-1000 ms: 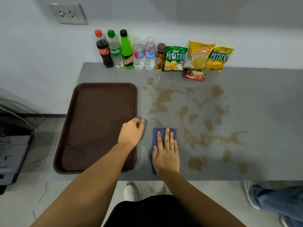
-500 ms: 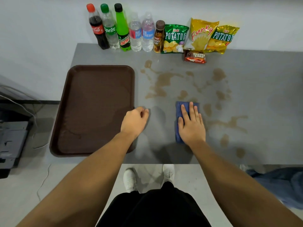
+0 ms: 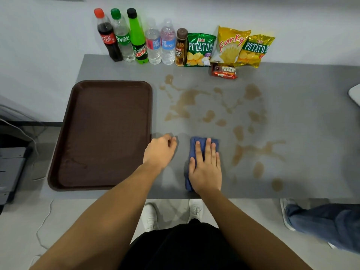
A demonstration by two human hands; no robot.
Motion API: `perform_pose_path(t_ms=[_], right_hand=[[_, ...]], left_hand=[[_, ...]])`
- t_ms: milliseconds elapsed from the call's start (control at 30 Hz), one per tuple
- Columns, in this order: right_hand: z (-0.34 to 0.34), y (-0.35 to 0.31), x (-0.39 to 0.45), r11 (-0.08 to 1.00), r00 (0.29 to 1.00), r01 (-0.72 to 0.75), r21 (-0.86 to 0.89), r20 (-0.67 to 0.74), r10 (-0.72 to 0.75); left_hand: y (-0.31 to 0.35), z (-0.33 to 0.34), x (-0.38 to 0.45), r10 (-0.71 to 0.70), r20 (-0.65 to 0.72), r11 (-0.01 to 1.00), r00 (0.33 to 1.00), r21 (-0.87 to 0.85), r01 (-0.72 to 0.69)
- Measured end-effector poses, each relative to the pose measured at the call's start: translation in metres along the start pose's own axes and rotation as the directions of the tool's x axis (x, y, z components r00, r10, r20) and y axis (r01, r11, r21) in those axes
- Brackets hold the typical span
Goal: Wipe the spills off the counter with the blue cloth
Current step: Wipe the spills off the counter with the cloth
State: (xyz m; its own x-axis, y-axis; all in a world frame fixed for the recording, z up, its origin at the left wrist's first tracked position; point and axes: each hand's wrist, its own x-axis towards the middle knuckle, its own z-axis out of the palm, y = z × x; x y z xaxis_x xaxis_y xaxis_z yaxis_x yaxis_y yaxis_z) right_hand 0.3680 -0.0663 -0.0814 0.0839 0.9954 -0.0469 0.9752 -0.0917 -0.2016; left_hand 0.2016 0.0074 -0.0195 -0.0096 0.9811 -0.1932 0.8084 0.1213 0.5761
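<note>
Your R hand point(image 3: 206, 168) lies flat, fingers straight, pressing the folded blue cloth point(image 3: 194, 145) onto the gray counter point(image 3: 311, 117) by its front edge; it grips nothing. L hand point(image 3: 159, 151) sits just left of it, fingers curled under, holding nothing. The cloth looks soft, light and limp, and prob. bunches if shoved by a corner, so press w/ the whole palm on its middle. Brown spills point(image 3: 258, 170) start just right of the R hand, w/ more ahead of it toward the drink bottles point(image 3: 136, 39).

I count six capped drink bottles point(image 3: 153, 43), three foil snack bags point(image 3: 231, 45), one red-wrapped fudge bar point(image 3: 224, 72), one dark brown rectangular tray point(image 3: 109, 133), one folded blue cloth point(image 3: 193, 146).
</note>
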Motion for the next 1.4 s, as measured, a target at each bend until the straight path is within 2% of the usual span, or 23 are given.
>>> perform_pose_path(t_ms=[133,233,367,433,533,667,867,1000,1167,1400], right_hand=[[-0.009,0.013,0.032,0.996,0.996,0.073,0.056,0.05,-0.075],[-0.017,0.029,0.051,0.993,0.994,0.089,0.073,0.06,-0.093],[-0.024,0.058,0.062,0.998,0.996,0.054,0.033,0.068,-0.056],[-0.026,0.073,0.06,1.0,0.999,0.012,0.028,0.046,-0.013],[-0.028,0.091,0.046,0.999,0.999,-0.034,0.015,0.017,0.034],[-0.023,0.092,0.011,0.995,0.995,-0.103,0.014,-0.006,0.103],[0.0,0.039,-0.033,0.992,0.992,-0.122,-0.027,-0.016,0.122],[0.004,0.013,-0.013,1.0,1.0,-0.013,-0.006,0.002,0.013],[-0.01,0.028,0.041,0.996,0.996,0.085,0.037,0.035,-0.087],[-0.027,0.08,0.077,1.0,0.999,0.013,0.015,0.031,-0.013]], left_hand=[[0.001,0.004,0.0,0.02,-0.018,1.0,1.0,0.015,-0.02],[0.0,0.012,0.0,0.098,-0.081,0.995,0.992,0.026,-0.096],[-0.005,0.026,0.0,0.241,-0.095,0.964,0.966,0.138,-0.227],[-0.005,0.033,-0.001,0.269,-0.068,0.956,0.961,0.141,-0.258],[-0.005,0.046,-0.004,0.259,-0.016,0.959,0.966,0.128,-0.255],[-0.013,0.062,-0.011,0.265,0.049,0.943,0.963,0.194,-0.269],[-0.018,0.066,-0.009,0.284,0.035,0.939,0.958,0.194,-0.286],[-0.02,0.069,-0.008,0.277,0.031,0.942,0.96,0.189,-0.278],[-0.023,0.071,-0.007,0.285,0.01,0.94,0.959,0.195,-0.281],[-0.024,0.073,-0.007,0.3,-0.017,0.931,0.954,0.222,-0.289]])
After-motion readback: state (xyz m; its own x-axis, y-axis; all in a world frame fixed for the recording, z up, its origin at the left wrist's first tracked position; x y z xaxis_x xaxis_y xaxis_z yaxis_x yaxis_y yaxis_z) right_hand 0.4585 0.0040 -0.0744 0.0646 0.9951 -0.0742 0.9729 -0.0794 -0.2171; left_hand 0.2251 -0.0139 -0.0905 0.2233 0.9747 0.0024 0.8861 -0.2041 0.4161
